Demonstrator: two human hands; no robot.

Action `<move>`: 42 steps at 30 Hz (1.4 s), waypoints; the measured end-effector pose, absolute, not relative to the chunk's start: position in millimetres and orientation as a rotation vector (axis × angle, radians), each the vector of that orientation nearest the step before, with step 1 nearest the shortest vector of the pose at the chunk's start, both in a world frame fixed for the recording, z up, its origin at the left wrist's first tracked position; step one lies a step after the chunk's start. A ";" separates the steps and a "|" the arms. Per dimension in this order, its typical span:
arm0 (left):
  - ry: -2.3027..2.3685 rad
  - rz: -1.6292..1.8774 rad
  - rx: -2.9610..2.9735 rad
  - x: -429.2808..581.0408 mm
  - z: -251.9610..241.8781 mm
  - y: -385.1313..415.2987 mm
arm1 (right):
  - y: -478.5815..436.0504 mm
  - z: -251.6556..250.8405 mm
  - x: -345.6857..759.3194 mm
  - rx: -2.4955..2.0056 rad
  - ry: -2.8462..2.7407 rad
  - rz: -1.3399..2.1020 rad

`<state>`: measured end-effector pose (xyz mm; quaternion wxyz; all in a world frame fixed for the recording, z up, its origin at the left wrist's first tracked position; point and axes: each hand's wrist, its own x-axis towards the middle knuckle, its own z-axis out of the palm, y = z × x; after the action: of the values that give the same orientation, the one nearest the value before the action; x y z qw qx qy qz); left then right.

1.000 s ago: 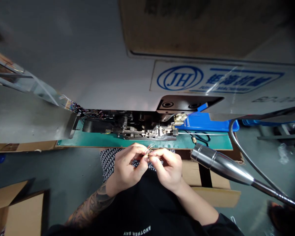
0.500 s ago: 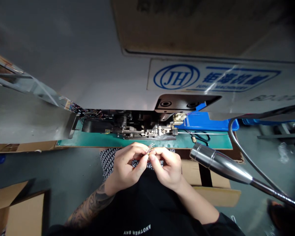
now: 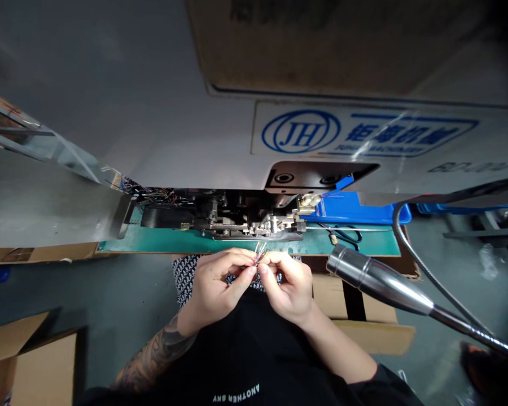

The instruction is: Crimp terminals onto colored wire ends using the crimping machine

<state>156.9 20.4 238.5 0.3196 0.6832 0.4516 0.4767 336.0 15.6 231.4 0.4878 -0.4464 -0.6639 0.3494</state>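
My left hand [image 3: 218, 287] and my right hand [image 3: 288, 287] meet in front of my chest, fingers pinched together on a small bundle of thin coloured wires [image 3: 260, 252]. The wire tips fan upward from between the fingertips, just below the edge of the green bench top [image 3: 161, 242]. Straight ahead sits the metal crimping mechanism [image 3: 254, 224] under the grey machine housing [image 3: 173, 124].
A chrome lamp head on a flexible neck [image 3: 376, 280] juts in from the right, close to my right hand. A blue tray [image 3: 355, 210] sits behind it on the bench. More coloured wires [image 3: 152, 194] lie at the machine's left. Cardboard boxes [image 3: 29, 355] stand at lower left.
Both hands have crept slightly up toward the bench edge, still pinching the wires. The view has shifted a little left.
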 end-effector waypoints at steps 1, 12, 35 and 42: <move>1.189 1.245 1.801 156.4 238.2 20.0 | 15.6 230.9 336.0 -1.078 -1.618 0.854; 1.138 1.247 1.749 156.7 240.3 21.9 | 15.6 227.2 335.8 -1.087 -1.593 0.926; 0.936 1.196 1.229 154.3 233.5 17.8 | 14.0 232.0 335.1 -1.083 -1.512 0.874; 0.964 1.185 1.194 154.3 233.3 17.3 | 13.8 231.5 336.4 -1.066 -1.539 0.842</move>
<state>154.3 17.3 233.3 0.5657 0.5079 0.4099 0.5040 336.4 13.8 231.5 0.5179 -0.4443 -0.6414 0.3508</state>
